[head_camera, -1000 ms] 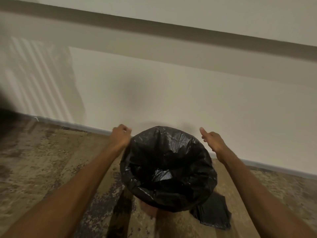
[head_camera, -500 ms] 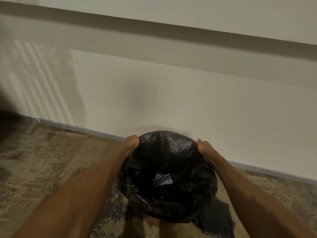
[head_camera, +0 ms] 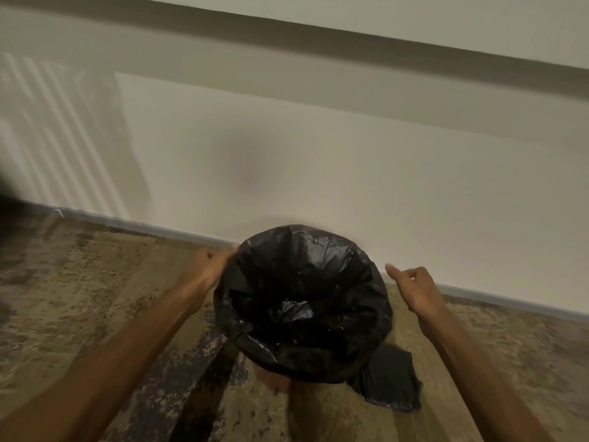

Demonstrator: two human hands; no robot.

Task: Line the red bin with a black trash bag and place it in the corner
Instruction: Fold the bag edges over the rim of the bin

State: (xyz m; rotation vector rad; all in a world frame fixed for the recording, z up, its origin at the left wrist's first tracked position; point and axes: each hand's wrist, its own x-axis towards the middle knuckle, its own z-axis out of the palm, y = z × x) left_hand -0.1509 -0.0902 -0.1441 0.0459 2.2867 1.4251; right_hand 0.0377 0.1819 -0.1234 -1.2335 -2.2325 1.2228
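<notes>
Left hand [head_camera: 212, 266]: fingers curled, knuckles up, pressed against the left edge of the black trash bag [head_camera: 302, 301] at the rim; whether the fingertips actually pinch the plastic cannot be told, as they are blurred and partly hidden behind the bag. Right hand [head_camera: 414, 290]: fingers folded into a loose fist, thumb extended toward the bag, holding nothing and standing just apart from the bag's right edge. Both forearms reach in from the lower corners of the view. The bag is opened out and folded over the mouth of the red bin [head_camera: 271, 379] (only a small reddish patch of the bin's wall shows beneath the overhang, lower left). The bin stands on a mottled brown carpet [head_camera: 79, 298], close against the pale wall [head_camera: 318, 161] and its baseboard [head_camera: 510, 301]. A folded piece of black plastic [head_camera: 390, 382] lies on the carpet, touching the bin's lower right side.
</notes>
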